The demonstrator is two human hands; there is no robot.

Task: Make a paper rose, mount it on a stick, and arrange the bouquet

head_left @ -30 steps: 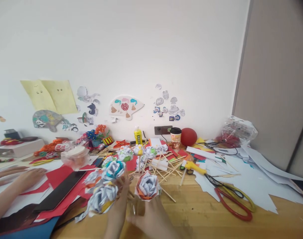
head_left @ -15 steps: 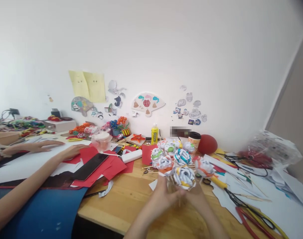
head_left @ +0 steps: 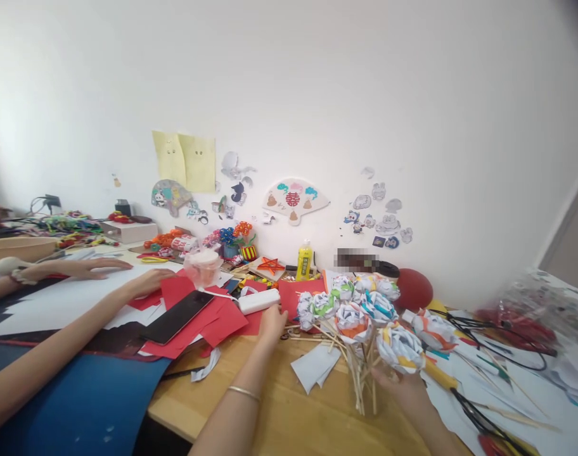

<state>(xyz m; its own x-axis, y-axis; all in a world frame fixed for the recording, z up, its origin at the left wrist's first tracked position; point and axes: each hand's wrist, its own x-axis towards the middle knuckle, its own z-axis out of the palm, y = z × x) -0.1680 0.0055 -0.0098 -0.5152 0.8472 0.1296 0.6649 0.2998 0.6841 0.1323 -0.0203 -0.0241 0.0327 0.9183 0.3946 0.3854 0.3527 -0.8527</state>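
Note:
My right hand (head_left: 405, 387) is closed around the thin wooden sticks of a bunch of paper flowers (head_left: 353, 322). The crumpled paper heads are white with orange, green, blue and yellow markings. Below them the sticks (head_left: 360, 380) fan out, close above the table. My left hand (head_left: 272, 322) is away from the bunch, by the front end of a white power strip (head_left: 259, 301) and some red paper (head_left: 301, 292). Its fingers are bent and mostly hidden behind the back of the hand. A folded white paper piece (head_left: 315, 366) lies between my hands.
At the left, another person's hands (head_left: 149, 282) rest on white and red paper near a black phone (head_left: 177, 316). A yellow bottle (head_left: 305, 261) and a red balloon (head_left: 414, 290) stand by the wall. Paper scraps and black-handled scissors (head_left: 479, 411) lie at right.
My left hand has let go of the flower bunch and moved left to the power strip. My right hand keeps the bunch, now tilted and more spread. The view has shifted slightly.

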